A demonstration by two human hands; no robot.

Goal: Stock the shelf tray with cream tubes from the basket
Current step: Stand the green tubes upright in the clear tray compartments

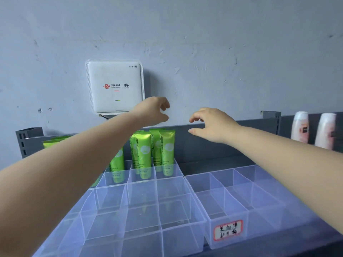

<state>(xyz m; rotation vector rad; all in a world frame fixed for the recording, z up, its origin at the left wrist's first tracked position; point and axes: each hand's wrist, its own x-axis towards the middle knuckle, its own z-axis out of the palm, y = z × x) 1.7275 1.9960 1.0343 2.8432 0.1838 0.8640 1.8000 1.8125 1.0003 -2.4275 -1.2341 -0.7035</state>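
Several green Chamomile cream tubes (143,154) stand upright in the back row of a clear divided shelf tray (143,210). My left hand (152,111) hovers above the tubes, fingers loosely curled and holding nothing. To its right my right hand (211,123) is also raised over the shelf's back rail, fingers relaxed and empty. The two hands are apart, with a gap between them. The basket is out of view.
A second clear divided tray (241,199) with a red-bordered label (228,230) sits to the right. Two white bottles (313,130) stand at the far right of the dark grey shelf (204,143). A white router (115,86) hangs on the wall behind.
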